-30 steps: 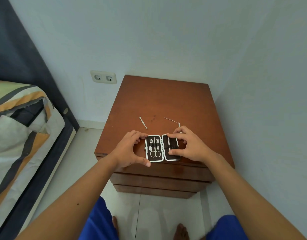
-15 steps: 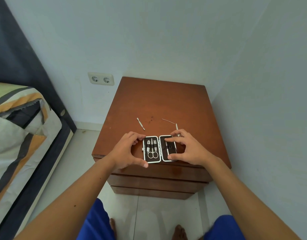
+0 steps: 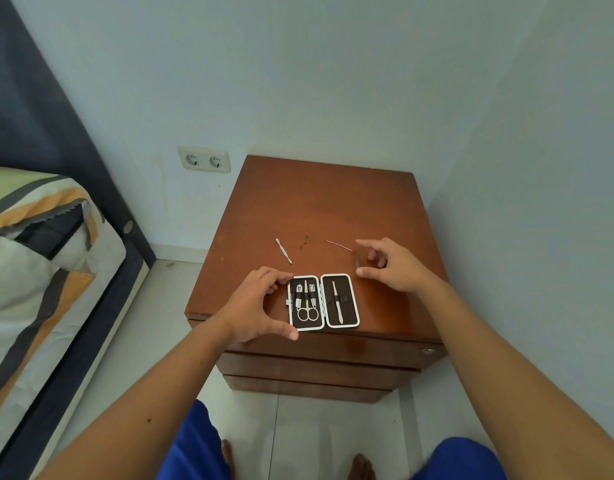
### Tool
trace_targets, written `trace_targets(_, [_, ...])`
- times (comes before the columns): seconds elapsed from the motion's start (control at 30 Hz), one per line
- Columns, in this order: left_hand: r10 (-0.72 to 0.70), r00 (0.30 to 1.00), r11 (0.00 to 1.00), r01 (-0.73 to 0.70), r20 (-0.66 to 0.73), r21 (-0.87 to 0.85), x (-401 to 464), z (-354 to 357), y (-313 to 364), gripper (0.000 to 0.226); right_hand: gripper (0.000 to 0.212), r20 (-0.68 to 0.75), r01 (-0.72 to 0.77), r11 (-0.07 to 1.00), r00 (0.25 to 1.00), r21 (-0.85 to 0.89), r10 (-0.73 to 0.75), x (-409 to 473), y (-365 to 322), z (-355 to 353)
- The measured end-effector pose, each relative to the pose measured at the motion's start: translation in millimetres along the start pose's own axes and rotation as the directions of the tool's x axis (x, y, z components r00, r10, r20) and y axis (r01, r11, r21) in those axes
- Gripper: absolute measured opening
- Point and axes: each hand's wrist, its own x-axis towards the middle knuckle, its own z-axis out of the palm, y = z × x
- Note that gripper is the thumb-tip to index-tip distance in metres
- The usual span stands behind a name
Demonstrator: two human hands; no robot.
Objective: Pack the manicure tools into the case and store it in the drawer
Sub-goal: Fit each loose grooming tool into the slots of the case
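Note:
The manicure case (image 3: 323, 301) lies open and flat near the front edge of the wooden nightstand (image 3: 319, 209). Scissors, clippers and a file sit in its left half, a single slim tool in its right half. My left hand (image 3: 255, 306) grips the case's left edge, fingers at the top corner and thumb at the bottom corner. My right hand (image 3: 392, 265) hovers with fingers spread just right of and behind the case, over a small metal tool (image 3: 357, 262) partly hidden by it. A cuticle pusher (image 3: 284, 251) and a thin needle-like tool (image 3: 338, 245) lie loose behind the case.
The nightstand's drawers (image 3: 333, 353) below the top are closed; a small lock (image 3: 427, 351) sits at the top drawer's right end. A bed (image 3: 38, 258) stands to the left, a wall socket (image 3: 204, 159) behind, and a wall close on the right.
My right hand has lifted off the case's right half and moved back and right toward the loose tool. The left hand stays on the case's left edge.

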Motion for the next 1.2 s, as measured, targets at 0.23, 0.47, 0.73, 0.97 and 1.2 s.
trace_targets(0.23, [0.005,1.000,1.000,-0.005,-0.003,0.014,1,0,0,0.108,0.067,0.126,0.004,0.990,0.992,-0.138,0.013,21,6,-12])
trace_targets(0.47, [-0.002,1.000,1.000,0.003,-0.001,0.009,0,0,1,0.108,0.060,0.108,0.016,0.993,0.994,-0.116,-0.003,17,3,-11])
trace_targets(0.73, [-0.001,1.000,1.000,0.001,-0.001,0.008,-1,0,1,0.110,0.024,-0.129,0.020,0.941,0.991,0.338,0.025,-13,-14,-4])
trace_targets(0.97, [0.008,1.000,1.000,-0.008,-0.002,0.009,-1,0,2,0.109,0.031,-0.105,0.114,0.854,0.992,0.507,-0.070,-20,-48,16])
trace_targets(1.2, [0.002,1.000,1.000,-0.001,-0.013,0.024,-1,1,2,0.109,0.027,-0.106,0.093,0.890,0.993,0.447,-0.050,-14,-47,44])
